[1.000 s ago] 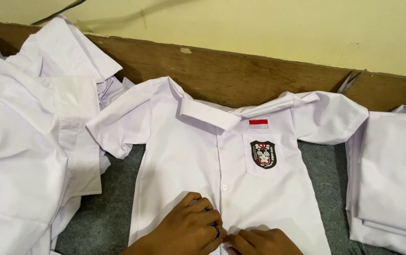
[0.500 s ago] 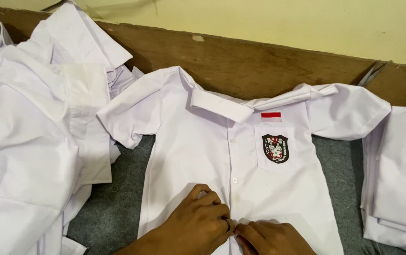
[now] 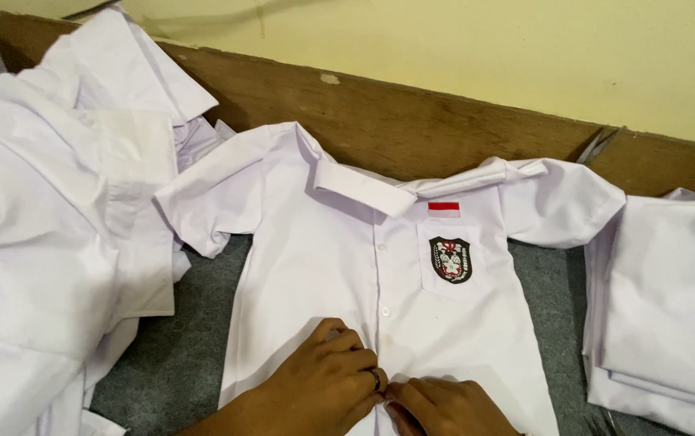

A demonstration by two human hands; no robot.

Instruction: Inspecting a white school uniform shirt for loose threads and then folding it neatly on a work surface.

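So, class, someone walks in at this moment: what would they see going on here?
A person has a white short-sleeved shirt spread flat, front up, on a grey surface. Both hands meet at the button placket low on the shirt: the left hand, with a ring on one finger, and the right hand pinch the fabric there. A heap of white shirts lies to the left, a neater stack to the right.
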